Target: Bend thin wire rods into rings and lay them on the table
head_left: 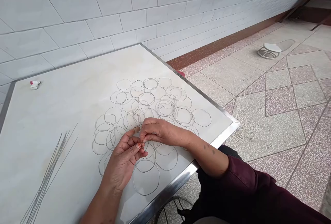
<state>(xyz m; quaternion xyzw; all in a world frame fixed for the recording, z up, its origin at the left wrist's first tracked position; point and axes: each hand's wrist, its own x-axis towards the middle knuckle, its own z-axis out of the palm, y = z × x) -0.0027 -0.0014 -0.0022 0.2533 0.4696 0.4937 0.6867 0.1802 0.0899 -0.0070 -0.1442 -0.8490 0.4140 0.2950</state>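
Observation:
My left hand (126, 156), palm turned up, pinches a thin wire between thumb and fingers over the right part of the table. From above, my right hand (157, 130) has its thumb and fingertips closed on the same small spot. Most of the pinched wire is hidden by the fingers, so its shape is hard to make out. Around and beneath both hands lie several thin wire rings (202, 126), many overlapping. One larger wire ring (146, 195) lies nearest the table's front edge. To the left, a loose bundle of straight wires (45, 182) rests on the tabletop.
The white table (72, 99) has a metal edge (165, 196) and stands against a tiled wall (108, 17). A small white and pink item (35, 84) sits near its far left corner. On the speckled floor to the right is a low white-seated stool (272, 48).

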